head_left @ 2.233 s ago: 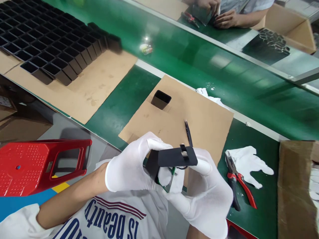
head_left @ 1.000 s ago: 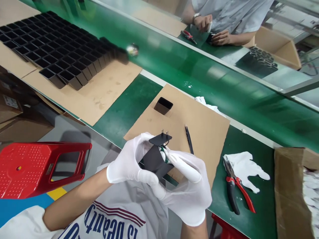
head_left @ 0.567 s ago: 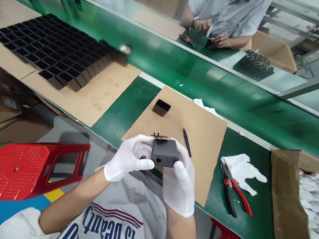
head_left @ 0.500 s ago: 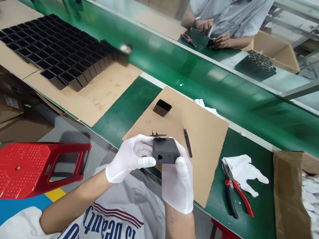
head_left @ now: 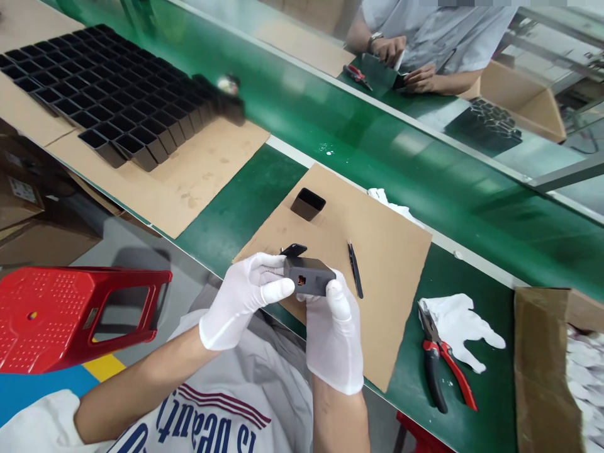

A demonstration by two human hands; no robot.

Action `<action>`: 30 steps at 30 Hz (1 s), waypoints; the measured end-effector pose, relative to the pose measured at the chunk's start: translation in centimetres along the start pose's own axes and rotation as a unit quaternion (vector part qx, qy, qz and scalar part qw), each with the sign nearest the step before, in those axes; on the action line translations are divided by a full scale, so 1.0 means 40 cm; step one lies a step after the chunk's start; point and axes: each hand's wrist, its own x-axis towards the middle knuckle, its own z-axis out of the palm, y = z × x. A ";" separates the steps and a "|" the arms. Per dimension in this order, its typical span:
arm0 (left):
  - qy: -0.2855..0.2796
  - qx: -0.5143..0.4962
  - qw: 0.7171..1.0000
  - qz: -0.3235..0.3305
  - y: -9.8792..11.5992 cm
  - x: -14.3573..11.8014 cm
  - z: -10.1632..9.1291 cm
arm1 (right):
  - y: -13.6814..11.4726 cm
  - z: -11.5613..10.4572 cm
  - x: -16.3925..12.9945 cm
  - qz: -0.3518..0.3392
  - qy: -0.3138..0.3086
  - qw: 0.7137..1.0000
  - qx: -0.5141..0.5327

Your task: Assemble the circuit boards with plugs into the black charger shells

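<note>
Place: factory assembly line | Evidence: a long green conveyor belt (head_left: 377, 145) is flanked by workstations | rows of identical black casings (head_left: 108, 94) are laid out on cardboard (head_left: 198, 176) | pliers (head_left: 441, 365) are seen | a co-worker (head_left: 425, 38) is seated opposite

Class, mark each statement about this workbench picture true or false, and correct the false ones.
1. Both gloved hands hold the black charger housing. True: left hand and right hand grip it.
2. The red-handled pliers lie on the cardboard sheet. False: they lie on the green mat, beside a loose white glove.
3. A single open black shell stands on the cardboard sheet. True.
4. The tweezers are in the right hand. False: they lie on the cardboard.
</note>
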 end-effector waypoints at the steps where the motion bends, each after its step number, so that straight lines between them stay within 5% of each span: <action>1: -0.010 0.009 1.000 -0.005 0.013 0.009 -0.007 | -0.002 -0.005 -0.002 0.006 -0.002 1.000 0.003; 11: -0.127 0.215 0.967 -0.053 0.155 0.085 -0.033 | 0.018 -0.014 -0.022 0.059 -0.046 0.997 -0.016; 19: -0.165 0.250 0.954 -0.031 0.175 0.106 -0.028 | 0.028 0.005 -0.043 0.024 -0.023 0.999 0.002; 24: -0.209 0.241 0.948 -0.013 0.164 0.117 -0.041 | 0.029 0.002 -0.040 -0.038 0.049 0.996 -0.068; 26: -0.206 0.246 0.947 -0.001 0.158 0.121 -0.050 | 0.029 -0.013 -0.020 -0.167 0.122 0.964 -0.170; 28: -0.165 0.255 0.952 0.021 0.148 0.127 -0.061 | 0.030 -0.041 0.006 -0.318 0.174 0.881 -0.302; 30: -0.106 0.269 0.956 0.053 0.133 0.133 -0.073 | 0.032 -0.074 0.025 -0.383 0.153 0.803 -0.429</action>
